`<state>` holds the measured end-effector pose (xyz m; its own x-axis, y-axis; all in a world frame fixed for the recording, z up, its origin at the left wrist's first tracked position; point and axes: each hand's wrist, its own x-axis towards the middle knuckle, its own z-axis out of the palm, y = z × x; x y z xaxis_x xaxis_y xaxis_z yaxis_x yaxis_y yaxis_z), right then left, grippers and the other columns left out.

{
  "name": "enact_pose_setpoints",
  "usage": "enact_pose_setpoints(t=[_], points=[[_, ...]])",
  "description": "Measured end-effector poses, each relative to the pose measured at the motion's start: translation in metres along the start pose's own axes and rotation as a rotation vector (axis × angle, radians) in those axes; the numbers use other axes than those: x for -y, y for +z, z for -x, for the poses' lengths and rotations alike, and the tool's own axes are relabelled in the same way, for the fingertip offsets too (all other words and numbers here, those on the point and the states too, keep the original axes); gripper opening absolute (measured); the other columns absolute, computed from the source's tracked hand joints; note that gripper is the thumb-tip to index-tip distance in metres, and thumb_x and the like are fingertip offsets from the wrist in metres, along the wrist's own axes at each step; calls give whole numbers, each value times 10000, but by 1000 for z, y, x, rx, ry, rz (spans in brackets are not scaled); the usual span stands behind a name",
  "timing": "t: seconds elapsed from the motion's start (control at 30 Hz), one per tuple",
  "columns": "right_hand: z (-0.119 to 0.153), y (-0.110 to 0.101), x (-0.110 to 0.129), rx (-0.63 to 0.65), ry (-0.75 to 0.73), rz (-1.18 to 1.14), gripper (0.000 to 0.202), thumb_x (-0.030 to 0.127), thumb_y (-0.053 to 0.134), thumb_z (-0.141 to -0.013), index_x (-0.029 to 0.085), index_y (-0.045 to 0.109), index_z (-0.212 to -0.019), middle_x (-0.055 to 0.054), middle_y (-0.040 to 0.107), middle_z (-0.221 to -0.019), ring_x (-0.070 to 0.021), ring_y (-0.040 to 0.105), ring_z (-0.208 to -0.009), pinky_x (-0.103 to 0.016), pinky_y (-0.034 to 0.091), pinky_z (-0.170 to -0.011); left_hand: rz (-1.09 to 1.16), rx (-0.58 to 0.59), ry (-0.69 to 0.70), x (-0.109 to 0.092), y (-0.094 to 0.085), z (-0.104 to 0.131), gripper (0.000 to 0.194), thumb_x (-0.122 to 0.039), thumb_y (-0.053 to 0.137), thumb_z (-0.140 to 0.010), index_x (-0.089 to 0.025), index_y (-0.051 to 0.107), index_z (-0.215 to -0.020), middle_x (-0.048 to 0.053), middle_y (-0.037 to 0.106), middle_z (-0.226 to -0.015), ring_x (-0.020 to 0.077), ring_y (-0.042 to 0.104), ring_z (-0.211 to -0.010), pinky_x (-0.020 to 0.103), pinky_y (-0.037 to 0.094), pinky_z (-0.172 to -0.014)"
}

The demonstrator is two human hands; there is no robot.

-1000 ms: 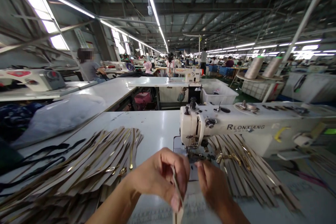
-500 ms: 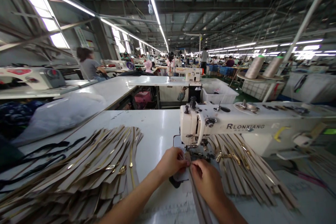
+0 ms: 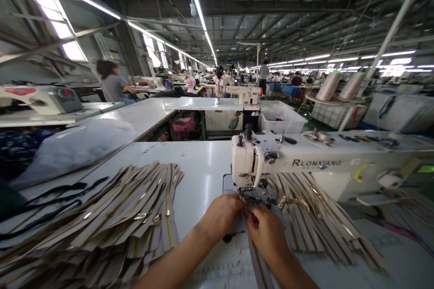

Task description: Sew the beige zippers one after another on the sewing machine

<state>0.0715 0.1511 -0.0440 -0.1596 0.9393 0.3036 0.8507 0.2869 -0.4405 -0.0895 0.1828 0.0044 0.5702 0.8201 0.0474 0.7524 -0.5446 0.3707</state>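
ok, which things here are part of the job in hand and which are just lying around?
In use:
- left hand and right hand, pinching the beige zipper strip
- sewing machine, strip fed under its needle area
- zipper pile on the left and zipper pile on the right, same kind of strip

Lying about:
- plastic bag
- black straps
- thread cones
- white bin

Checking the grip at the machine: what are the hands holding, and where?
Both hands, left hand and right hand, pinch the top end of a tan zipper strip beneath the sewing machine needle.
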Motion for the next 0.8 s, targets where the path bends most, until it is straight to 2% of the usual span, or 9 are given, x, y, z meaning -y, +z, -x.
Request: enact_pose_setpoints(t=[0.23,0.53,0.8], points=[[0,0,2,21,3,20,201,83,510,-860,185,684,-864,-36,655,-819,-184,642,-786,-243,428,-699,24,-39,134,8,8,1,202,-159,468,-896,-165,661,-835,38,611,-864,145,567,-747,220,407,-629],[0,1,3,-14,-55,85,200,63,529,-842,201,675,-841,-16,648,-806,-174,631,-792,-245,425,-687,86,-23,114,5,4,-1,211,-99,459,-879,-161,657,-840,36,610,-876,149,564,-784,224,406,-665],[1,4,4,-35,-88,135,241,61,478,-847,199,673,-875,-27,636,-815,-182,632,-796,-265,451,-695,66,-40,117,10,6,-1,213,-116,460,-888,-149,611,-741,36,582,-839,146,542,-732,233,385,-628]])
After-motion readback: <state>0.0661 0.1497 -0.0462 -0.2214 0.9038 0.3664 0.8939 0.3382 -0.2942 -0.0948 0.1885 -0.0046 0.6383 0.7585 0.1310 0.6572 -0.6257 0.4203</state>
